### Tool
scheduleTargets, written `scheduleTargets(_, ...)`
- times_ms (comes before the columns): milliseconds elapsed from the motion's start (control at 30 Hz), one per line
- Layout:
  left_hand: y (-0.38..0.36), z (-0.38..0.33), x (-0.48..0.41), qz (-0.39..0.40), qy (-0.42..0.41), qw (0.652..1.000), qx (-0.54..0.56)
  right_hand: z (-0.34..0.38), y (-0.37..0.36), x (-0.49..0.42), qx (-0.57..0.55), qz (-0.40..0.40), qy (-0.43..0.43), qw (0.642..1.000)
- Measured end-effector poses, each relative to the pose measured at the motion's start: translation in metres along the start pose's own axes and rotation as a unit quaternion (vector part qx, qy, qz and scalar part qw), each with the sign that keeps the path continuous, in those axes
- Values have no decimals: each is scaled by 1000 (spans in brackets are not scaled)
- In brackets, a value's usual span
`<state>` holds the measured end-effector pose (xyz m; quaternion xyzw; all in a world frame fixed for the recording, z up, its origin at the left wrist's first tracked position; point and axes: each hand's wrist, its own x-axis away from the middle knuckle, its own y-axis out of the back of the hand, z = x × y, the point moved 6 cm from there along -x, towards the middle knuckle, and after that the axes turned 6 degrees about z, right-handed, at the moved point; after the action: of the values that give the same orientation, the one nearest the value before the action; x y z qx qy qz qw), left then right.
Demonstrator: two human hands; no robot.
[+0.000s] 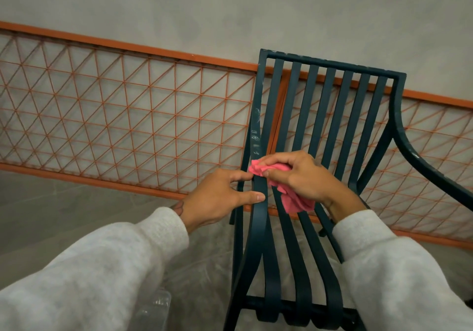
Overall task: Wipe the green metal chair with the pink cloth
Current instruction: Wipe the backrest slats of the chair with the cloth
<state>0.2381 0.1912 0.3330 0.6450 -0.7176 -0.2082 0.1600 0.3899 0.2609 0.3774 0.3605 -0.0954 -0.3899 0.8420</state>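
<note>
The dark green metal chair point(330, 105) with long slats fills the right half of the head view, its backrest toward the wall. My right hand point(304, 177) is shut on the bunched pink cloth point(289, 197) and presses it against the left slats where the back bends into the seat. My left hand point(217, 197) grips the chair's leftmost slat just beside the cloth, thumb over the front, fingers curled around it. White smears show on the left frame bar above the cloth.
An orange metal lattice panel point(122, 115) runs along the grey wall behind the chair. The chair's right armrest point(419, 156) curves out toward me. A clear plastic container point(156, 312) sits on the grey floor at lower left.
</note>
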Motion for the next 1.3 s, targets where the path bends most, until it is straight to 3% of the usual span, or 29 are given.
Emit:
scheduleTargets(100,0,0,0,3,-6,1000,-7,-2,5,4,-3,14,-1,1000)
scheduleTargets(267,1,1,0,3,-2,1000,-7,-8,6,-9,35,-74,-37,996)
scheduleTargets(500,-1,-1,2,2,-1,1000,-2,2,-1,7,-15,11,12,1000)
scheduleTargets(667,1,-2,2,7,1,1000,-4,-6,4,-7,59,-102,-26,993)
scheduleTargets(767,2,-3,2,3,-2,1000,-12,3,-7,-12,70,-106,-7,992)
scheduleTargets(933,1,-4,4,2,-6,1000,-12,-3,-5,2,7,-58,-3,998)
scheduleTargets(1100,1,-2,3,6,-10,1000,-2,-13,-2,-3,-4,-169,-33,985)
scheduleTargets(1233,0,0,2,6,-7,1000,5,-11,-12,2,-31,-149,-21,988)
scheduleTargets(1300,-1,0,0,10,-11,1000,14,-15,-17,13,-102,-151,-16,983)
